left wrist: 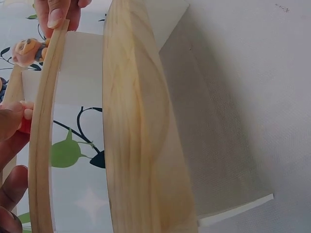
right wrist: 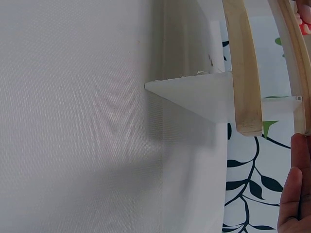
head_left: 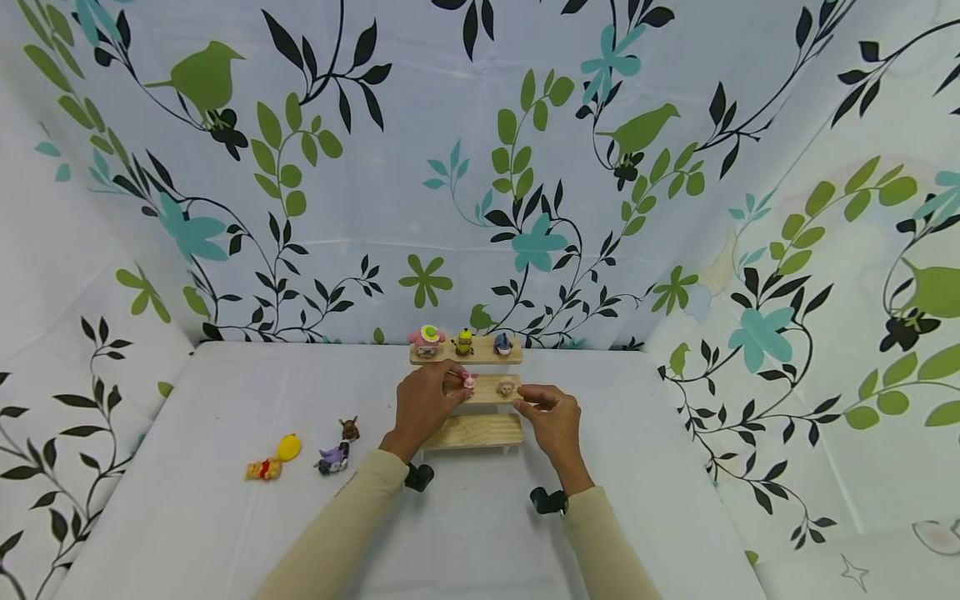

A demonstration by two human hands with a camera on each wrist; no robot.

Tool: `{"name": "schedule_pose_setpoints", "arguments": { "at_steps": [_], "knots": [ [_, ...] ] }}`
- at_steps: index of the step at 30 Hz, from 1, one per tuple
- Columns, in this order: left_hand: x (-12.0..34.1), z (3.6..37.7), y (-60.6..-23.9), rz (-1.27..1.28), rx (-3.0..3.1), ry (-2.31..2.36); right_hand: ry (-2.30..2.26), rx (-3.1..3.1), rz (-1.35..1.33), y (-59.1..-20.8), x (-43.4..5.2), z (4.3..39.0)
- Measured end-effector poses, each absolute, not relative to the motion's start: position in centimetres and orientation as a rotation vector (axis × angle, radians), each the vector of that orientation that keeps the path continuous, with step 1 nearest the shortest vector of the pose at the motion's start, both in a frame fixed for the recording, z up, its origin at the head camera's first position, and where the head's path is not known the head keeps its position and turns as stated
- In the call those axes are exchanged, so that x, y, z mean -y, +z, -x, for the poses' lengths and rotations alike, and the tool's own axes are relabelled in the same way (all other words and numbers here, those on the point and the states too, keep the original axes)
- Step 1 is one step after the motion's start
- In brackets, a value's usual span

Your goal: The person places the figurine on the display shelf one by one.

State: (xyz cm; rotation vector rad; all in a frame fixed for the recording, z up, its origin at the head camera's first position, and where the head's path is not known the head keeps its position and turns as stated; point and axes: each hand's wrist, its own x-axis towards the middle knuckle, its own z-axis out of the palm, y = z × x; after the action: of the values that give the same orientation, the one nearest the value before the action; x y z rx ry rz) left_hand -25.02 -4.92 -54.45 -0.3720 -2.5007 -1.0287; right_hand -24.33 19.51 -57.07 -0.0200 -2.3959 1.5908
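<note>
A small pink figure (head_left: 469, 381) is sitting on the middle step of a three-step wooden stand (head_left: 474, 432) near the back of the white table (head_left: 187, 517). The left hand (head_left: 424, 403) is pinching it, fingers curled round it from the left. Just to its right on the same step a tan figure (head_left: 506, 387) is standing, and the right hand (head_left: 551, 419) is resting at that step's right end — fingers bent together at the edge, though whether they are gripping anything I cannot tell.

On the top step three figures are lining up: a pink-hatted one (head_left: 427, 338), a yellow one (head_left: 465, 341) and a blue one (head_left: 503, 342). Well to the left on the table are lying a brown figure (head_left: 348, 429), a purple one (head_left: 333, 458) and a yellow bear (head_left: 273, 460).
</note>
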Motion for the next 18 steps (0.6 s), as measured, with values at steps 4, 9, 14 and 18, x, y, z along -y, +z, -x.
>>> {"name": "schedule_pose_setpoints", "arguments": {
  "at_steps": [4,9,14,18],
  "knots": [
    [4.9,25.0,-54.6,0.368,2.509,-1.020,1.583,2.397,0.017,-57.1,-19.5,24.3],
    [4.8,24.9,-54.7,0.347,2.518,-0.992,1.574,2.404,0.018,-57.1,-19.5,24.2],
    [5.0,24.5,-54.6,0.341,2.513,-0.947,1.572,2.399,0.013,-57.1,-19.5,24.2],
    [5.4,24.0,-54.6,0.330,2.510,-0.935,1.576,2.392,0.009,-57.1,-19.6,24.2]
  ]
}}
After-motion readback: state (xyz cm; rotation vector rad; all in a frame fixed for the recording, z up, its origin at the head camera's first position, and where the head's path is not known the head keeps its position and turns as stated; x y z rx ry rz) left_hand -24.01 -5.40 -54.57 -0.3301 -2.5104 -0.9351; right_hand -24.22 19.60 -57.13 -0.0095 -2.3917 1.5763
